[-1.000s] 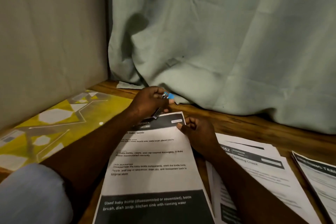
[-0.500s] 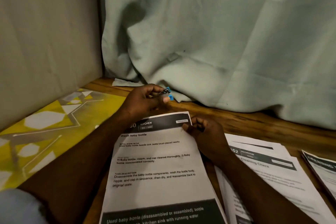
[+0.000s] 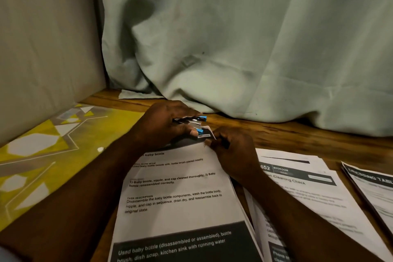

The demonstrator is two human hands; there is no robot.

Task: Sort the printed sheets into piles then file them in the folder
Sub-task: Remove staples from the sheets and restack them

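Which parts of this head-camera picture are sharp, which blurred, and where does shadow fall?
Head view: middle sheet print is sharp; the far-right sheet smears at the frame edge; the stapler in the left hand is slightly blurred; a shadow lies on the curtain.

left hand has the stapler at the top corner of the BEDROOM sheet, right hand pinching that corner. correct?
Not quite: the sheet is wrong. The head view shows the left hand holding the stapler at the top corner of the baby bottle sheet, and the right hand pinches that corner. The BEDROOM sheet lies beside it to the right, away from the stapler.
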